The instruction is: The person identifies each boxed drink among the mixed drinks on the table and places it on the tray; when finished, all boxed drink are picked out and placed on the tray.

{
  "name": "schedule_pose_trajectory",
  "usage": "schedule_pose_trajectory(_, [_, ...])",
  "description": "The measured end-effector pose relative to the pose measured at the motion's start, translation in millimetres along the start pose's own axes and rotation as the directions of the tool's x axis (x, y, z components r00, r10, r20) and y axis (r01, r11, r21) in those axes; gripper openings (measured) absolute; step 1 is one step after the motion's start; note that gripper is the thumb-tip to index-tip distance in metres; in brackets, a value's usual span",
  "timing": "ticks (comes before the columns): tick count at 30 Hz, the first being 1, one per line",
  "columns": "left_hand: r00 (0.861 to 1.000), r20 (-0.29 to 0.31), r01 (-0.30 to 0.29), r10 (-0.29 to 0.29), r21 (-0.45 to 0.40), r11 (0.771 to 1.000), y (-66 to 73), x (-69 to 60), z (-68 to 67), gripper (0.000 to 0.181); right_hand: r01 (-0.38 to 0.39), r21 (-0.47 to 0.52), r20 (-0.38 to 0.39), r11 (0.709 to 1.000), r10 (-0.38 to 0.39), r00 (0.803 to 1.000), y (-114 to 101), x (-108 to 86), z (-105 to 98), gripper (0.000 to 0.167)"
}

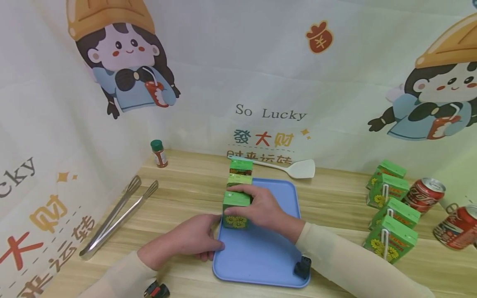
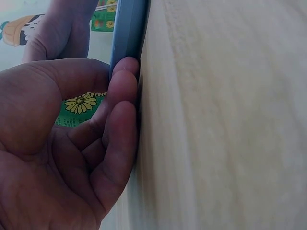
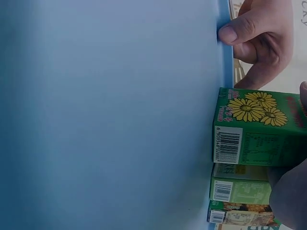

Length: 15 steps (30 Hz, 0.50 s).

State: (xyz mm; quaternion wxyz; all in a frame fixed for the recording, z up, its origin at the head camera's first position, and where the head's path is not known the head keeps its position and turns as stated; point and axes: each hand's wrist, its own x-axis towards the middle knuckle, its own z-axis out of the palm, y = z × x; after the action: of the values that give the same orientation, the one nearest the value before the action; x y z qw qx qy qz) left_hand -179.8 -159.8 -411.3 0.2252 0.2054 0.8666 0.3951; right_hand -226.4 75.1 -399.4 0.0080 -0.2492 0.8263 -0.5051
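A blue tray (image 1: 253,256) lies on the wooden table. My left hand (image 1: 197,236) grips its left edge, thumb over the rim and fingers curled against the side, as the left wrist view shows on the tray (image 2: 128,33). A green drink carton with yellow flowers (image 1: 235,222) stands upright at the tray's left side, and my right hand (image 1: 266,209) holds it between thumb and fingers. Right behind it, in line, stand a light green carton (image 3: 242,190) and a green carton with a brown picture (image 1: 241,166).
A white spatula (image 1: 301,169) lies behind the tray. Metal tongs (image 1: 112,223) and a green-capped spice jar (image 1: 159,154) are on the left. Several green cartons (image 1: 391,240) with straws stand at the right, near two red cans (image 1: 425,194). A printed cloth (image 1: 208,62) hangs behind.
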Motion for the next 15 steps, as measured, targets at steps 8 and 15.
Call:
schedule_pose_trajectory(8, [1.000, 0.007, -0.010, 0.010, -0.010, 1.000, -1.8, 1.4, 0.5, 0.090, 0.056, 0.024, 0.022, 0.998, -0.056, 0.998, -3.3, -8.8, -15.5, 0.054])
schedule_pose_trajectory(15, [1.000, -0.015, -0.010, 0.009, -0.011, 1.000, -1.1, 0.6, 1.8, 0.089, 0.118, 0.055, 0.006, 0.992, -0.118, 0.993, -6.9, -19.5, -34.4, 0.058])
